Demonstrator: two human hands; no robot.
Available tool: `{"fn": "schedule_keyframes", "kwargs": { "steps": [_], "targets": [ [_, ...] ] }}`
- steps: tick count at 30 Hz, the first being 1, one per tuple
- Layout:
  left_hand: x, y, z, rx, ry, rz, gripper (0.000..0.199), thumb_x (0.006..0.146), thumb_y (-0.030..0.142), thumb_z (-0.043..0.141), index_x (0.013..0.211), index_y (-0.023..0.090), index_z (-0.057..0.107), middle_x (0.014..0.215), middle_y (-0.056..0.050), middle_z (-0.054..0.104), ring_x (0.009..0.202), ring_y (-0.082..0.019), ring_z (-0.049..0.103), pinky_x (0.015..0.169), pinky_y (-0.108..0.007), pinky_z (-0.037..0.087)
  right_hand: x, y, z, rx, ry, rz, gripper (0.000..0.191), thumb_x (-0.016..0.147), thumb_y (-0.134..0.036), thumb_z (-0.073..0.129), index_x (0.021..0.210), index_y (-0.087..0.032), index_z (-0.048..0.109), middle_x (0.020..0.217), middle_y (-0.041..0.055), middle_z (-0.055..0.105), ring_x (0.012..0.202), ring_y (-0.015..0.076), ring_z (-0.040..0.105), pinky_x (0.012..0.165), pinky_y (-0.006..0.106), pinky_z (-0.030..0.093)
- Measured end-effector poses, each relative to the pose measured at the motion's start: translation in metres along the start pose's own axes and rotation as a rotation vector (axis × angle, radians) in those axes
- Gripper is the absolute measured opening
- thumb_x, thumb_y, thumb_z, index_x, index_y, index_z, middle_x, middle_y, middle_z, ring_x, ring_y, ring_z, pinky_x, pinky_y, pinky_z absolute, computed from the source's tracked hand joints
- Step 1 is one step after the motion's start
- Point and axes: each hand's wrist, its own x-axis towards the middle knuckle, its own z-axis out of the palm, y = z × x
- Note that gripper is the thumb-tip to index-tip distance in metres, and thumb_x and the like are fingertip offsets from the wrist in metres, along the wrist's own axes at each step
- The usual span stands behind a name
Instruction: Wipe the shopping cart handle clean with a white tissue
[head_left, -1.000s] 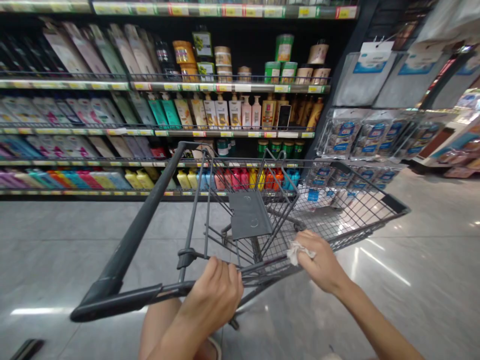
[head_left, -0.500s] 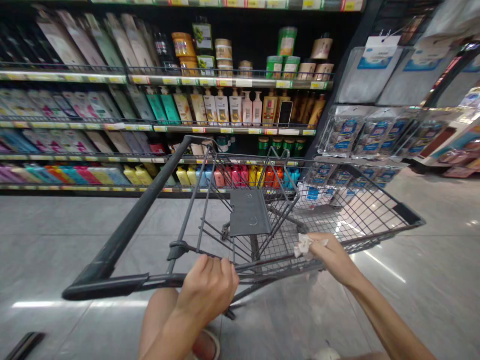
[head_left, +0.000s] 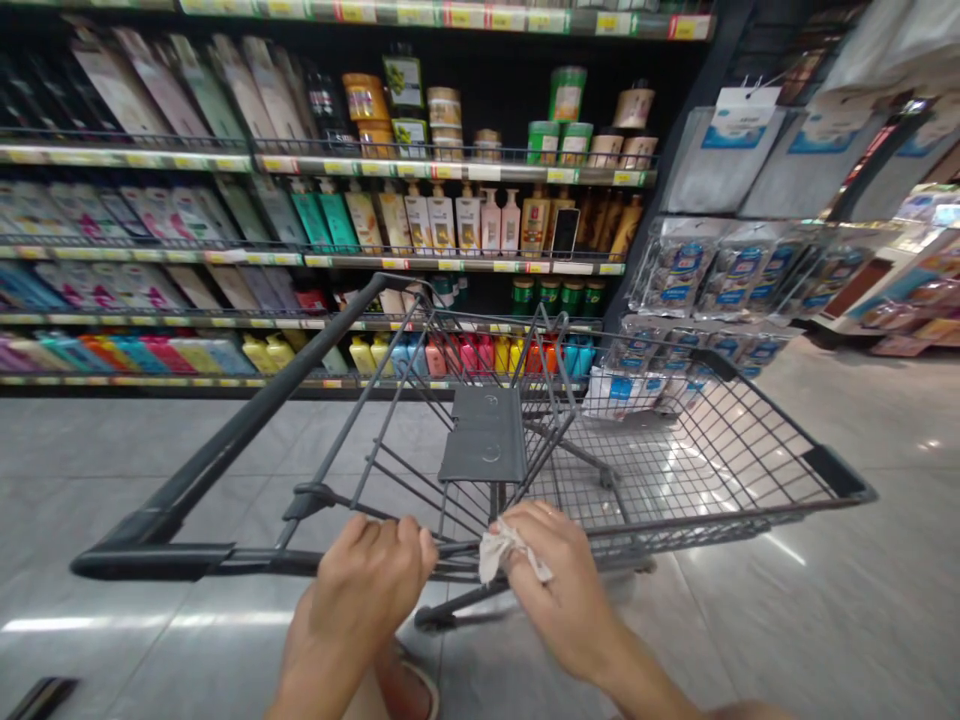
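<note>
A dark grey shopping cart (head_left: 622, 530) stands sideways before me, with its handlebar (head_left: 255, 410) on the left and its wire basket reaching right. My left hand (head_left: 367, 575) is closed round the cart's near side rail, knuckles up. Close to its right, my right hand (head_left: 559, 575) is closed on a crumpled white tissue (head_left: 506, 555) and rests at the same rail. Whether its fingers also wrap the rail is hidden. A flat grey child-seat panel (head_left: 486, 435) lies inside the cart beyond my hands.
Shelves (head_left: 450, 265) with shampoo bottles (head_left: 442, 220) and tubs run behind the cart. Packaged goods (head_left: 679, 265) hang on a rack at the right. A grey tiled floor (head_left: 750, 620) lies around the cart. A dark object (head_left: 45, 697) shows at bottom left.
My right hand has slid left along the cart's rail, close to my left hand, still with the tissue. The cart's handle end sits slightly further left, its far corner further right.
</note>
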Motion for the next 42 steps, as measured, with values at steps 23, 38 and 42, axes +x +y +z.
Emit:
{"fn": "schedule_keyframes", "kwargs": {
  "steps": [23,38,42],
  "targets": [
    [0.021,0.026,-0.008,-0.06,-0.081,-0.145,0.036,0.086,0.023,0.042,0.052,0.018,0.052,0.041,-0.003,0.052,0.044,-0.019,0.053,0.059,-0.034,0.033,-0.044,0.044,0.07,-0.282,0.681,-0.272,0.034,0.083,-0.012,0.048,0.116,-0.021,0.046,0.109,0.0099,0.045,0.111,0.0235,0.047,0.086,0.047,0.047],
    [0.038,-0.019,-0.048,-0.369,-0.185,0.0,0.02,0.086,0.026,0.048,0.081,0.017,0.065,0.076,-0.006,0.066,0.083,-0.023,0.06,0.104,-0.054,0.02,-0.016,0.086,0.091,-0.537,0.955,-0.069,0.027,0.08,-0.008,0.046,0.104,-0.02,0.042,0.099,0.0109,0.046,0.097,0.0246,0.045,0.079,0.046,0.04],
    [0.044,-0.043,-0.04,-0.395,-0.268,0.231,0.029,0.086,0.032,0.052,0.062,0.019,0.063,0.062,-0.002,0.063,0.073,-0.019,0.06,0.098,-0.046,0.033,-0.017,0.089,0.098,-0.498,1.009,-0.029,0.024,0.081,-0.008,0.046,0.102,-0.019,0.043,0.098,0.0112,0.046,0.098,0.0244,0.044,0.081,0.046,0.039]
  ]
}}
